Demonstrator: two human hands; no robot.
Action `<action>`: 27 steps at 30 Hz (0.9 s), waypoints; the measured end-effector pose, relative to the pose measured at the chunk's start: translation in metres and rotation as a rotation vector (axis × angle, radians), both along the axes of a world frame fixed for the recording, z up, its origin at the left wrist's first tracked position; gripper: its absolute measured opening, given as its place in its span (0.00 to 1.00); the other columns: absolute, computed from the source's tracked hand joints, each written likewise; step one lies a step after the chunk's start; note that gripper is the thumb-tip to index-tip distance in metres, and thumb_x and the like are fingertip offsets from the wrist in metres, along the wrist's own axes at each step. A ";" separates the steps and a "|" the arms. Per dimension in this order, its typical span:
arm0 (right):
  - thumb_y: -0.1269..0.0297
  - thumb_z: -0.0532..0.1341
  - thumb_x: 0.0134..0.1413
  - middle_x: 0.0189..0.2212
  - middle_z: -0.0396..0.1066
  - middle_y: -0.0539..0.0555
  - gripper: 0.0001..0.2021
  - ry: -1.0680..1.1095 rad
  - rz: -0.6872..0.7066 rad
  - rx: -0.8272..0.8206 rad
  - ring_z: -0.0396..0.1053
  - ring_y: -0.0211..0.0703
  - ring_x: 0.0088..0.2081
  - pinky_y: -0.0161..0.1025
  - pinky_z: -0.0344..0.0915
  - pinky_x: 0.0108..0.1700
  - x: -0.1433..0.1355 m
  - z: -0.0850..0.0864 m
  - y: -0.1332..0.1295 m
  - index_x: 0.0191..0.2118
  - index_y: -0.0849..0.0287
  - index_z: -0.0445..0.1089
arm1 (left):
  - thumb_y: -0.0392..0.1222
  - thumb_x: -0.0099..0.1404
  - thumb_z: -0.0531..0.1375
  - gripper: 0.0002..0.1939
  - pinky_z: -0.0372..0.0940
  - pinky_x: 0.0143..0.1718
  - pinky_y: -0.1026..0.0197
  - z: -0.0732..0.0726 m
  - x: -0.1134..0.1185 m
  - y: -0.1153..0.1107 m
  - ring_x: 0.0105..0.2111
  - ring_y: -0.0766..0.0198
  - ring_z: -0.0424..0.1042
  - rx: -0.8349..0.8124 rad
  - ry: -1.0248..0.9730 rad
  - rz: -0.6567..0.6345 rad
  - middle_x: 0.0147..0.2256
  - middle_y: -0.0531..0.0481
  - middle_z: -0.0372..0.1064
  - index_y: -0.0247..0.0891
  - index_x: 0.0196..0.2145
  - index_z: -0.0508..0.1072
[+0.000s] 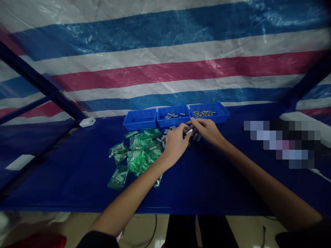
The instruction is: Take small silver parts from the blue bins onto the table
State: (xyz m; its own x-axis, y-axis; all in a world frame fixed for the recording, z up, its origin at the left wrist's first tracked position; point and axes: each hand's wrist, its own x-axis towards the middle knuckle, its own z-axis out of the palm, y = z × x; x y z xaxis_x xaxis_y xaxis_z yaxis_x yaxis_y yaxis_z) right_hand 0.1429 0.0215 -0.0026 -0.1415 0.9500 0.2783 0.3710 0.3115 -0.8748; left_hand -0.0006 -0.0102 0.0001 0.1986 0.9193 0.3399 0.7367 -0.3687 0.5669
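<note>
My left hand is closed, with a small shiny metal cylinder at its thumb and fingertips. Close beside it, my right hand has its thumb and fingers drawn together at the same spot; what they pinch, if anything, is too small to make out. Loose metal pieces lie on the table under and around both hands, partly hidden by them. To the left of my left hand is a heap of green-tinted clear plastic bags with small metal pieces inside.
Three blue bins stand along the back: the left bin looks bare inside, the middle bin has a few metal cylinders, and the right bin holds many small pieces. A white box sits at the blue table's left. A blurred-out object lies right.
</note>
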 end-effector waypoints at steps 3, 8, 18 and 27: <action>0.49 0.61 0.48 0.25 0.73 0.51 0.17 0.195 0.075 -0.100 0.69 0.40 0.28 0.36 0.65 0.32 -0.010 -0.001 -0.005 0.29 0.58 0.75 | 0.42 0.62 0.57 0.05 0.57 0.30 0.65 0.002 -0.001 0.003 0.26 0.68 0.65 -0.024 -0.176 0.010 0.27 0.55 0.66 0.39 0.33 0.67; 0.50 0.60 0.51 0.32 0.74 0.55 0.16 0.584 0.215 -0.392 0.72 0.43 0.36 0.40 0.70 0.42 -0.022 -0.010 -0.009 0.34 0.59 0.73 | 0.36 0.60 0.56 0.05 0.58 0.32 0.66 0.003 0.001 0.005 0.26 0.69 0.62 -0.026 -0.355 0.026 0.26 0.54 0.64 0.37 0.35 0.71; 0.67 0.62 0.49 0.40 0.74 0.51 0.07 0.833 0.164 -0.553 0.70 0.41 0.47 0.38 0.67 0.51 -0.030 -0.004 -0.017 0.37 0.54 0.73 | 0.46 0.65 0.51 0.15 0.62 0.42 0.63 -0.003 0.002 0.010 0.38 0.65 0.69 -0.137 -0.748 0.039 0.37 0.48 0.72 0.37 0.37 0.74; 0.47 0.63 0.45 0.19 0.65 0.48 0.18 0.479 0.068 -0.287 0.64 0.35 0.23 0.34 0.66 0.29 -0.023 -0.010 -0.011 0.27 0.59 0.72 | 0.43 0.65 0.52 0.08 0.61 0.26 0.67 -0.006 0.010 0.003 0.22 0.69 0.64 -0.250 -0.758 0.082 0.20 0.56 0.61 0.38 0.38 0.68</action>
